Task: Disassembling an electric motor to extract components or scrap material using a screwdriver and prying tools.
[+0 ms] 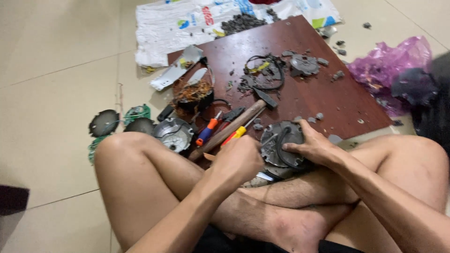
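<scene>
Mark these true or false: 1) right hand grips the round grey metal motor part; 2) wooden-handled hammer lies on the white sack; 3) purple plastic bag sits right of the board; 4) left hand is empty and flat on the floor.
1) True: the right hand grips the round grey metal motor part.
2) False: the wooden-handled hammer lies on the reddish-brown wooden board.
3) True: the purple plastic bag lies right of the board.
4) False: the left hand is fisted beside the motor part.

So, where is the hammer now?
In the head view the hammer lies on the brown board, centre, beside the screwdrivers, just above the left hand.
</scene>
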